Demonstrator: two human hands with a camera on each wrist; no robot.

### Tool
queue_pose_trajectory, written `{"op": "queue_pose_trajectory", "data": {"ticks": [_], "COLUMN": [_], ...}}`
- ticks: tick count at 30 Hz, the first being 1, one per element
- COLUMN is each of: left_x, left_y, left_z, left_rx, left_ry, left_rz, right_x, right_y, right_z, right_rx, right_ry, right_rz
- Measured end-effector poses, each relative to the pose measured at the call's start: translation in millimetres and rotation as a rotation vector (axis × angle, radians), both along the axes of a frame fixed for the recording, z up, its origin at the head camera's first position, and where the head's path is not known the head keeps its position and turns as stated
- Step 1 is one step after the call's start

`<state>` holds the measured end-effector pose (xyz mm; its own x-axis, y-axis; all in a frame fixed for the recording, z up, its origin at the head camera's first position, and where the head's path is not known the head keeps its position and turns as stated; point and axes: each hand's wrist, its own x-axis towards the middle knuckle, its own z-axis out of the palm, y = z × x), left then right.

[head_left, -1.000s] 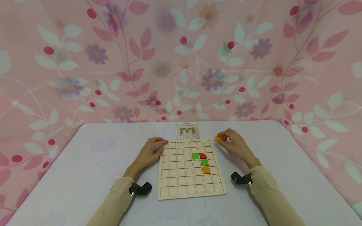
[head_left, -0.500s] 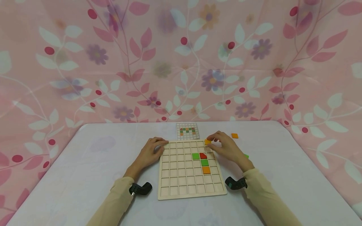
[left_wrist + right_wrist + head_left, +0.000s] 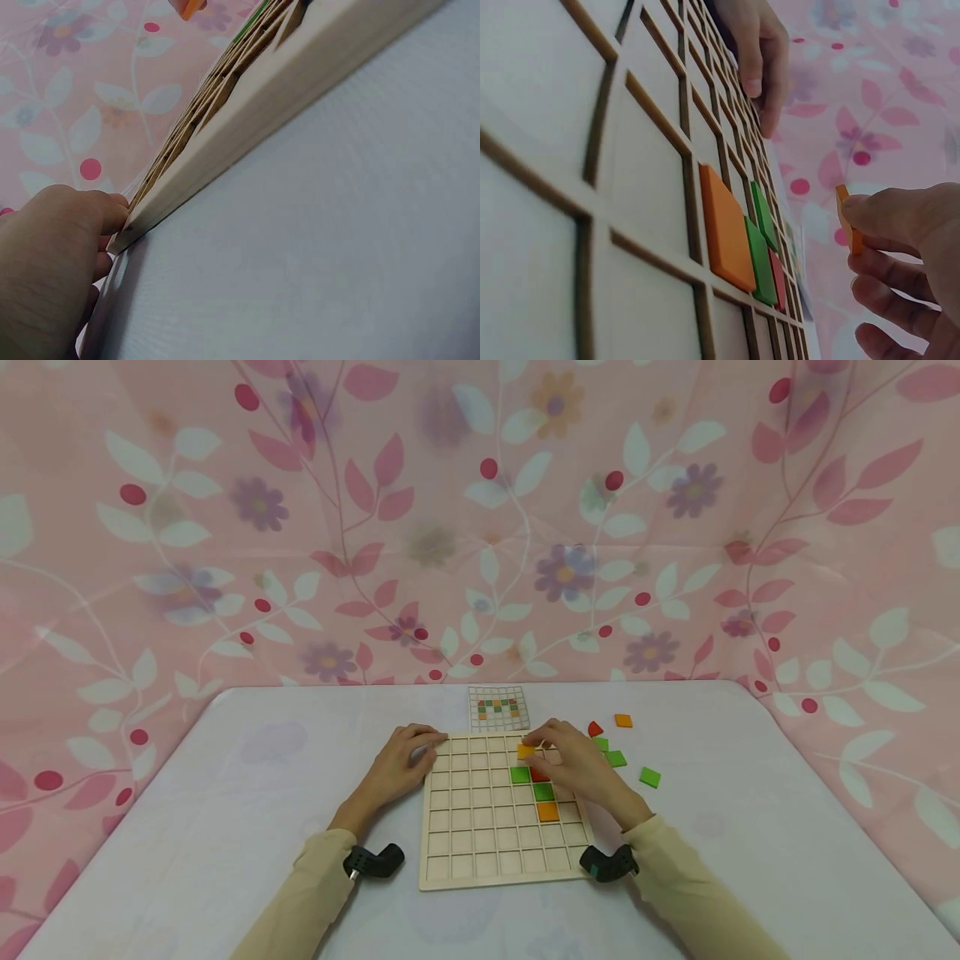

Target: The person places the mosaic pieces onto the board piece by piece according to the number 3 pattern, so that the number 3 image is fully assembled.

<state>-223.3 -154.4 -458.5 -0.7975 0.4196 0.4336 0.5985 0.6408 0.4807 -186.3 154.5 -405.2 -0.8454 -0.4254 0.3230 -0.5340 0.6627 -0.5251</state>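
My right hand (image 3: 579, 767) pinches an orange square tile (image 3: 847, 217) between thumb and fingers, raised over the far right part of the wooden grid board (image 3: 480, 842). In the board's cells lie a green tile (image 3: 519, 775), a red piece (image 3: 538, 774) partly covered by my right hand, a second green tile (image 3: 543, 792) and an orange tile (image 3: 548, 812). At the far left corner, my left hand (image 3: 393, 770) grips the board, with its thumb along the side. The left wrist view shows its fingers (image 3: 112, 214) at that corner.
Behind the board lies a pattern card (image 3: 498, 708) with a coloured grid. To the right are a loose red piece (image 3: 596, 728), an orange tile (image 3: 623, 721) and several green tiles (image 3: 650, 777) on the white tabletop (image 3: 750, 827). A floral cloth (image 3: 480, 527) hangs behind.
My right hand has carried the orange tile leftward from beside the board to above its cells. The loose pieces on the right are now uncovered. My left hand keeps its place.
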Motion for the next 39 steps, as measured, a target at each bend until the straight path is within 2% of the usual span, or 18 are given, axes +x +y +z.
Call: {"op": "queue_pose_trajectory", "data": {"ticks": [5, 12, 21, 31, 39], "left_x": [-0.2, 0.0, -0.6, -2.0, -1.5], "left_y": [-0.1, 0.0, 0.4, -0.4, -0.4], "left_z": [-0.3, 0.2, 0.0, -2.2, -1.5], "left_rx": [0.0, -0.001, -0.007, -0.012, -0.009], "left_ry": [0.005, -0.001, -0.009, -0.007, -0.004], "left_rz": [-0.005, 0.001, 0.004, 0.012, 0.01], "right_x": [2.9, 5.8, 11.4, 14.7, 13.8], "right_y": [-7.8, -18.2, -26.6, -37.0, -40.1], "right_z": [-2.6, -7.8, -6.2, -5.6, -9.0], "right_rx": [0.009, 0.076, 0.091, 0.124, 0.153], "right_ry": [-0.006, 0.007, 0.034, -0.018, -0.009], "right_rz": [0.008, 0.005, 0.005, -0.019, -0.034]}}
